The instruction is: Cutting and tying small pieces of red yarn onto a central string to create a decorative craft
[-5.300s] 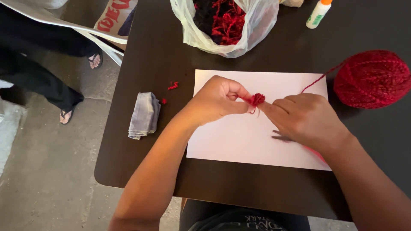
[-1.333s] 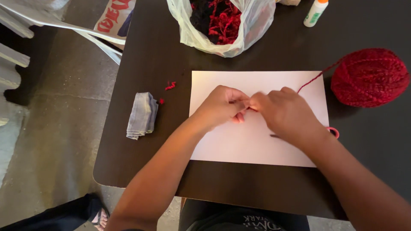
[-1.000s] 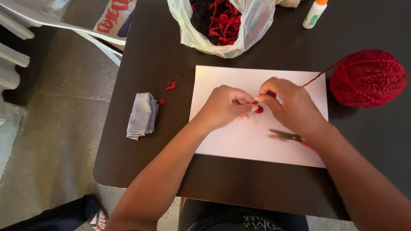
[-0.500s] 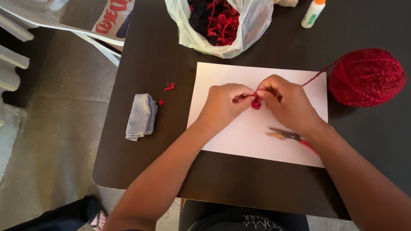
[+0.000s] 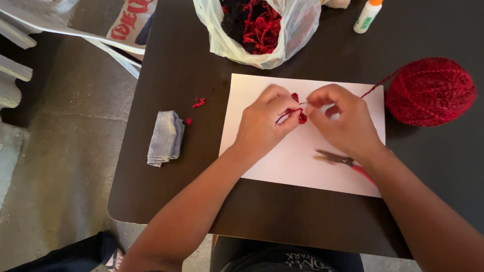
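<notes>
Over a white paper sheet [image 5: 262,151] on a dark table [image 5: 191,201], my left hand [image 5: 264,121] and my right hand [image 5: 343,118] meet. Both pinch a small red yarn bundle [image 5: 300,113] between the fingertips. A thin red strand runs from the bundle's side toward a big red yarn ball [image 5: 430,91] at the right. Scissors with a pink handle [image 5: 343,162] lie on the paper beneath my right wrist, partly hidden.
A clear plastic bag [image 5: 262,30] with red and black yarn sits at the table's back. A glue bottle [image 5: 367,16] stands back right. A folded grey cloth [image 5: 165,137] and red yarn scraps [image 5: 198,103] lie left. White chair parts [image 5: 30,25] stand on the floor.
My hands stayed together over the paper, working the small red bundle. My right hand lifted off the scissors, which now show. A person's feet at the far left are gone.
</notes>
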